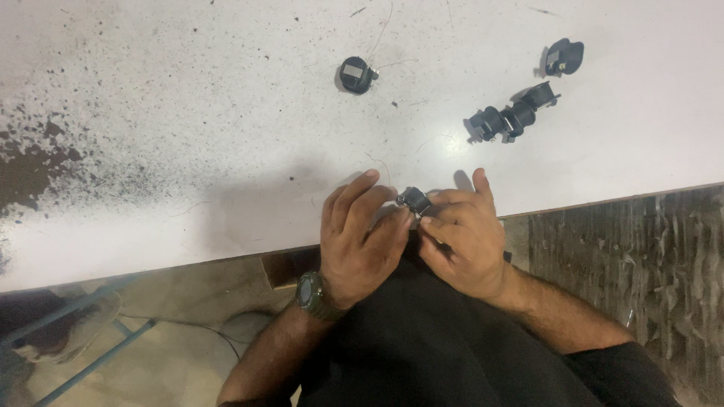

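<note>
Both the left hand (360, 243) and the right hand (461, 235) pinch a small black part (414, 200) at the white counter (188, 151) edge.

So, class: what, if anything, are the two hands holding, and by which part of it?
A small black part, pinched between the fingers of the left hand and right hand at the table edge. Which part of it they grip cannot be told; fingers cover much of it.

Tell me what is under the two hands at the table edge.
A small black plastic part shows between the left hand and right hand. Its lower portion is covered by the fingers.
</note>
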A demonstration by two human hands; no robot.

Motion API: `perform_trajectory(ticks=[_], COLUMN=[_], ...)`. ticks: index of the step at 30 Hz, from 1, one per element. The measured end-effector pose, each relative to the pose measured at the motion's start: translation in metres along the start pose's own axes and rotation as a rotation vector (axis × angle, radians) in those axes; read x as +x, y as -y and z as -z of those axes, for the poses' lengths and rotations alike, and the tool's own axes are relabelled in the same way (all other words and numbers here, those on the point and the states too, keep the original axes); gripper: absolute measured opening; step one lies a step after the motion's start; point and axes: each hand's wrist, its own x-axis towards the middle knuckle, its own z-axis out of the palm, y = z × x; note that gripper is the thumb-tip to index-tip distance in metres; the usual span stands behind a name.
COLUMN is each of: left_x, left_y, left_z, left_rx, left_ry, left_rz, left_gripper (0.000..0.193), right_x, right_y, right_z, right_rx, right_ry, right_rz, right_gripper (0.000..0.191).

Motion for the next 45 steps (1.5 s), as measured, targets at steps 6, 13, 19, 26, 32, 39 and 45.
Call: perform_trajectory(ticks=[6, 13, 19, 26, 32, 39, 45], left_x=[0.000, 0.007, 0.008, 0.005, 0.017, 0.029, 0.027], left_y=[0.000, -0.004, -0.005, 0.000, -0.001, 0.004, 0.003], left_z=[0.002, 0.005, 0.008, 0.007, 0.027, 0.023, 0.016], left_rx=[-0.010, -0.002, -0.045, -0.046, -0.062, -0.215, -0.239], left_ry=[0.033, 0.085, 0.079, 0.119, 0.027, 0.242, 0.136], left_rz=[0.079, 0.133, 0.147, 0.138, 0.144, 0.106, 0.098], left_gripper=[0.014, 0.017, 0.017, 0.016, 0.033, 0.033, 0.017], right_x=[-0.003, -0.009, -0.008, 0.001, -0.004, -0.005, 0.020], right_y=[-0.003, -0.007, -0.007, 0.002, -0.001, -0.010, -0.003], right_z=[-0.001, -0.003, -0.001, 0.004, 0.021, 0.036, 0.015], right_rx=[0.020, -0.014, -0.004, -0.071, -0.098, -0.225, -0.251], right_ry=[-0.005, -0.030, 0.002, 0.065, 0.076, 0.030, 0.133], right_rz=[0.006, 0.134, 0.182, 0.119, 0.278, -0.033, -0.089], right_gripper=[0.027, 0.035, 0.039, 0.032, 0.026, 0.028, 0.048])
